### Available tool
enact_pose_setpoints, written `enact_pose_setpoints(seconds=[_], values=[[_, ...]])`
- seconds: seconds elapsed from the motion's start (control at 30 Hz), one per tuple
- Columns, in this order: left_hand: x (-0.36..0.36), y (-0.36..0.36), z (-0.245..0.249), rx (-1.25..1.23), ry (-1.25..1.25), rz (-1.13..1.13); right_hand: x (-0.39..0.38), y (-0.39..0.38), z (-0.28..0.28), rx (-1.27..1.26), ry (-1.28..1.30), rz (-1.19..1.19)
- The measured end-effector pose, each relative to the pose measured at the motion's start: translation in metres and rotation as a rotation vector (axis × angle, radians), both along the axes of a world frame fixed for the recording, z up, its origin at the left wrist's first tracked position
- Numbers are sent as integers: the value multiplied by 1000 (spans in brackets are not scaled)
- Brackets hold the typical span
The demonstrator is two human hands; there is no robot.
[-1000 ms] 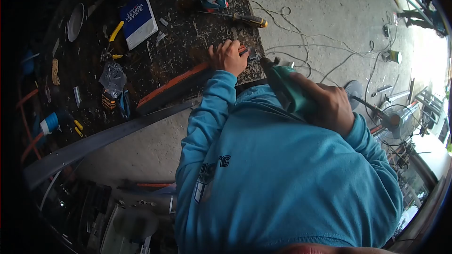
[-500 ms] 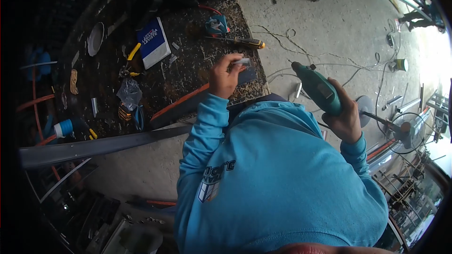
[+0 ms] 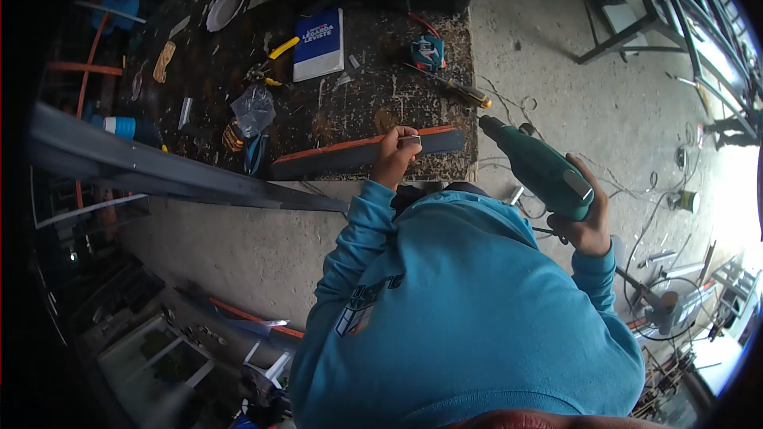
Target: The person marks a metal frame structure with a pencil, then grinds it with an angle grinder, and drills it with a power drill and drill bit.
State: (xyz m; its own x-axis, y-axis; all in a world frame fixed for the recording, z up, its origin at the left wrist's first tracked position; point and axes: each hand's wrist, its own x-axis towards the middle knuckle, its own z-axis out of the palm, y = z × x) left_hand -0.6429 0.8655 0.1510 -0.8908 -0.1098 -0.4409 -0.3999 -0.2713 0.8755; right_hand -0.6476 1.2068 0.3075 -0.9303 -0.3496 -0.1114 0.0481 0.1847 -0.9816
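Observation:
My left hand (image 3: 394,159) has its fingers closed around a small piece of metal (image 3: 410,140). It is over a long dark bar with an orange edge (image 3: 441,143) that lies along the near side of the worktable. In my right hand (image 3: 590,218) is a green power drill (image 3: 534,165), gripped at its rear. The drill's nose points up and left, close to the table's right edge. A screwdriver (image 3: 469,94) with a yellow and black handle lies at that edge, beyond the drill's nose. Behind it sits a teal tape measure (image 3: 427,52).
On the worktable (image 3: 366,95) are a blue and white notebook (image 3: 319,44), yellow-handled pliers (image 3: 282,48), a clear plastic bag (image 3: 253,111) and a dish (image 3: 227,6). A long grey metal beam (image 3: 183,163) juts in from the left. Cables (image 3: 612,167) and a fan (image 3: 668,302) are at right.
The view has turned, so the table appears further right. The drill's nose is nearer the table edge. My left hand sits lower against the bar, still holding the metal piece.

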Motion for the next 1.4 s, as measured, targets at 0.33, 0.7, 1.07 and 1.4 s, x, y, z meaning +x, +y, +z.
enact_pose_setpoints(seconds=[0.33,0.7,1.07,1.4], values=[[13,-11,-20,-475,182,-11,3,-11,-9,-36,-96,20],[52,1,-32,-897,298,-274,3,-17,-25,-42,-59,13],[47,25,-46,-1033,449,-309,7,-16,-23,49,-14,42],[73,-12,-33,-442,166,259,-66,-88,-31,61,127,272]])
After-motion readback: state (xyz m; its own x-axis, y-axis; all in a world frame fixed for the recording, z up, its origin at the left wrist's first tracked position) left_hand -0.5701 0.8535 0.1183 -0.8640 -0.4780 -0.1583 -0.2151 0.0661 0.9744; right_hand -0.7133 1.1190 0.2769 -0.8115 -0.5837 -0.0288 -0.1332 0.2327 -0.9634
